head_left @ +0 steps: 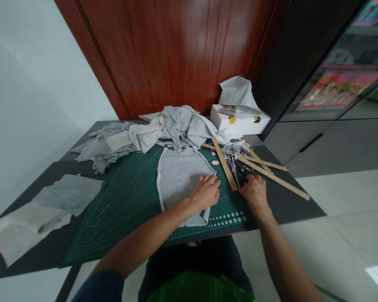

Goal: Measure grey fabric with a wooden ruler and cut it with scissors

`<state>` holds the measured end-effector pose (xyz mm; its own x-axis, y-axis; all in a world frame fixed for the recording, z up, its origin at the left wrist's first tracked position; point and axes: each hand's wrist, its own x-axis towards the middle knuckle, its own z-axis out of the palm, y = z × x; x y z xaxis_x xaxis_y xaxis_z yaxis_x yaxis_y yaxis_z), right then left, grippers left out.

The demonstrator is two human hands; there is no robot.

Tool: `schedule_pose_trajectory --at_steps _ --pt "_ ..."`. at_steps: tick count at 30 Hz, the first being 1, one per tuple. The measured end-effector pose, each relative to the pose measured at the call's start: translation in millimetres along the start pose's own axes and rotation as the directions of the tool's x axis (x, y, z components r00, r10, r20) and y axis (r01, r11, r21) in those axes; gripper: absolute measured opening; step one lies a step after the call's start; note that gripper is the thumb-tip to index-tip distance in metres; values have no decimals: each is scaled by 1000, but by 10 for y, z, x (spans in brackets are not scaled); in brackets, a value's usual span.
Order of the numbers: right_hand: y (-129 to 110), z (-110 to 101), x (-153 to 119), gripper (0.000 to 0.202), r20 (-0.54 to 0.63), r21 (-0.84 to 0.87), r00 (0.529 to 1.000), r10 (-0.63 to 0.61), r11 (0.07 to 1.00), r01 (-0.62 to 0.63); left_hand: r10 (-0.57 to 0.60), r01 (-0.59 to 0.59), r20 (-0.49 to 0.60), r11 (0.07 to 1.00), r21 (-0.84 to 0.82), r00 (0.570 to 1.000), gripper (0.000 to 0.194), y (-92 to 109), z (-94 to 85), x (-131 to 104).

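A grey fabric piece [179, 176] with pale edges lies flat on the green cutting mat [129, 201]. My left hand [207, 191] is over its right side, fingers curled closed at the fabric's edge. Further right, my right hand [254, 191] is closed, with fingertips pointing down at the mat's right edge beside a heap of dark tools [244, 168] and wooden rulers. What those fingers hold, if anything, is hidden. A wooden ruler [224, 163] lies between the two hands, its near end close to my right fingertips. Two small pink pieces [215, 162] lie left of this ruler.
Crumpled grey and cream fabric [182, 126] is heaped along the back. More cut cloth [69, 193] lies at left. A white box [239, 121] stands at back right. Longer wooden rulers [277, 180] reach over the dark table [290, 209]. A thin thread-like item [103, 211] rests on the mat.
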<state>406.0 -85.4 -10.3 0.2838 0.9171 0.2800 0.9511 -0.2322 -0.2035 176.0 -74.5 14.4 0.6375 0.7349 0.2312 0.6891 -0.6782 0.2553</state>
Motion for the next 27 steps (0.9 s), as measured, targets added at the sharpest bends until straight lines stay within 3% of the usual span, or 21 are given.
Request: schedule_pose_trajectory --at_steps 6,11,16,21,27 --pt "138 -123 -71 33 78 -47 997 30 999 -27 59 -59 -12 995 -83 998 27 246 219 485" --pt "129 -220 -36 31 209 -65 975 77 996 -65 102 -99 17 988 -118 995 28 383 397 717" --pt "97 -239 -54 32 213 -58 972 101 994 -91 81 -83 -16 984 -160 997 28 450 477 763" --pt "181 -217 -120 32 220 -11 970 107 994 -107 57 -60 -19 979 -195 998 28 419 431 724" --pt "269 -246 -257 34 86 54 994 64 996 -69 -62 25 -81 919 -393 995 30 358 336 752"
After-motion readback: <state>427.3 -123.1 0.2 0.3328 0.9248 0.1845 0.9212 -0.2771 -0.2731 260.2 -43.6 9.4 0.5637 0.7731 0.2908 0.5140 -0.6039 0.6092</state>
